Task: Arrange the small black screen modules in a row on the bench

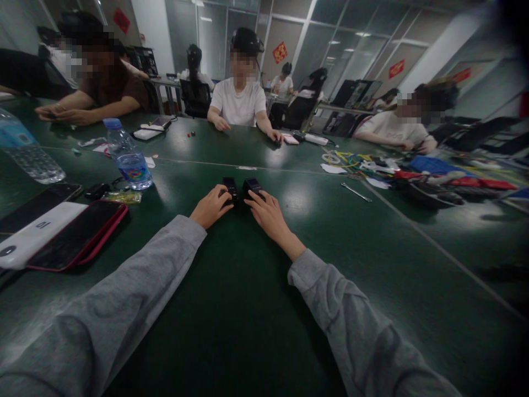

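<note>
Two small black boxes stand side by side on the dark green table, with a narrow gap between them. Around the left black box (pixel 228 183) are the bent fingers and thumb of my left hand (pixel 210 206), closed on its near left side. My right hand (pixel 268 214) rests its fingers on the near right side of the right black box (pixel 250 184), gripping it. Fine detail on both boxes is too dark to make out, and my fingers cover part of each.
Left of my arms are a water bottle (pixel 128 157), a larger bottle (pixel 28 149), a white power bank (pixel 45 229) and a red-cased phone (pixel 80 234). To the right lie a wrench (pixel 356 192) and tangled cables (pixel 351 160). A person (pixel 239 102) sits opposite.
</note>
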A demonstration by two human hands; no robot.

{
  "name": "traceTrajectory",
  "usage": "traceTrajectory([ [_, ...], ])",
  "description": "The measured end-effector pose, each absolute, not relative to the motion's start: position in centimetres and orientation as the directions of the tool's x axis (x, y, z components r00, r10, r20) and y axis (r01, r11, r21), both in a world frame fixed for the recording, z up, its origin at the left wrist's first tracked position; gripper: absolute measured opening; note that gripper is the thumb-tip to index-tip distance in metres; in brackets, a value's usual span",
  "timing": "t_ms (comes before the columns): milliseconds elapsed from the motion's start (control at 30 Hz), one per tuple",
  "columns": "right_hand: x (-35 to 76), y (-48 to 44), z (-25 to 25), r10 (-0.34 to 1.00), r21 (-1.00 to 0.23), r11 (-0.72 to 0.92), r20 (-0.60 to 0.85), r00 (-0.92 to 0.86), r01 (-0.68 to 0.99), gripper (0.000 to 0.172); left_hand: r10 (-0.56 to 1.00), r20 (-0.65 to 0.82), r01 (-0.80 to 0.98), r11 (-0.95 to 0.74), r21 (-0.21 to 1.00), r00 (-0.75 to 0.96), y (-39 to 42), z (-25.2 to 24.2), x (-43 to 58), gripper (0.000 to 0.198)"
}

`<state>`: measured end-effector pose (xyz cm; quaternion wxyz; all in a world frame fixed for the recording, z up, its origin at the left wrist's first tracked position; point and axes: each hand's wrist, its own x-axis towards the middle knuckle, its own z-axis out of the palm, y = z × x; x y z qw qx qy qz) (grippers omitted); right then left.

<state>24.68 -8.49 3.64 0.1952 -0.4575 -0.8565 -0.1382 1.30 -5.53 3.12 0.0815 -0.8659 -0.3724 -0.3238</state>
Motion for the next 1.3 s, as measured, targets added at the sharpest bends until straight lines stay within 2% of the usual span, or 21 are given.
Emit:
traceTrajectory([
  [67,24.6,-8.6,3.7,0.744,0.013,0.519,0.486,-0.459,0.855,0.045,0.596,0.618,0.696,-0.710,0.107,0.513,-5.5,3.1,1.3,0.017],
  [200,24.8,-8.4,3.3,0.800,-0.134,0.363,0.552,-0.235,0.922,0.047,0.586,0.628,0.683,-0.721,0.116,0.512,-5.5,3.0,1.2,0.017],
  [300,25.1,-8.1,2.8,0.835,-0.209,0.318,0.524,-0.169,0.925,0.046,0.594,0.622,0.684,-0.718,0.126,0.509,-5.5,3.0,1.3,0.018],
  [400,25.1,-8.1,2.9,0.856,-0.200,0.304,0.487,-0.175,0.931,0.044,0.610,0.608,0.690,-0.711,0.136,0.508,-5.4,3.0,1.3,0.018],
  [600,24.2,-8.2,3.5,0.844,-0.106,0.274,0.502,-0.186,0.956,0.044,0.590,0.624,0.689,-0.716,0.111,0.512,-5.5,3.1,1.4,0.018],
  [700,23.3,-7.9,3.4,0.848,-0.117,0.256,0.504,-0.165,0.960,0.047,0.590,0.627,0.690,-0.715,0.113,0.509,-5.5,3.1,1.4,0.017],
  [867,22.7,-7.3,3.0,0.866,-0.122,0.233,0.478,-0.149,0.965,0.062,0.596,0.619,0.692,-0.713,0.115,0.511,-5.5,3.0,1.4,0.019],
  [1300,23.0,-7.5,2.8,0.853,-0.175,0.326,0.477,-0.210,0.929,0.057,0.593,0.625,0.684,-0.719,0.125,0.509,-5.2,2.7,1.2,0.018],
])
